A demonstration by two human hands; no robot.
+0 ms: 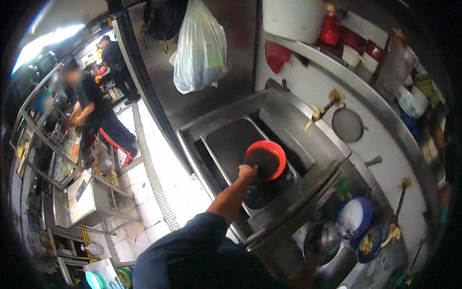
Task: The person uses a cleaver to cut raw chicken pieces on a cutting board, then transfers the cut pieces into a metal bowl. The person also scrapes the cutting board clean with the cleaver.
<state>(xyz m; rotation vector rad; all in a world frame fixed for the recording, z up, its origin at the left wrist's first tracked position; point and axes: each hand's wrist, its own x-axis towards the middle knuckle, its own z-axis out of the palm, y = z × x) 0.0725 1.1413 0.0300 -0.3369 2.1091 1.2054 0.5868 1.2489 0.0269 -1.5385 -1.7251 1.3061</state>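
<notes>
A round red plastic bowl (266,160) is tilted over the dark water in a rectangular metal tub (208,139) set in the steel sink. My left hand (248,172) is closed on its near left rim. In dim light at the lower right, my right hand (314,255) is beside a dark round pan (323,242) with wet, shiny contents; its fingers are too dark to make out. Just past the pan stands a blue bowl (354,217) with white suds in it. A smaller blue bowl (369,244) holds yellowish scraps.
A full white plastic bag (200,48) hangs beyond the sink. Taps (325,108) and a round strainer (347,124) are on the tiled wall, under a shelf (332,67) of containers. Leftward, two people work along an aisle (144,192) past a white-topped table (79,197).
</notes>
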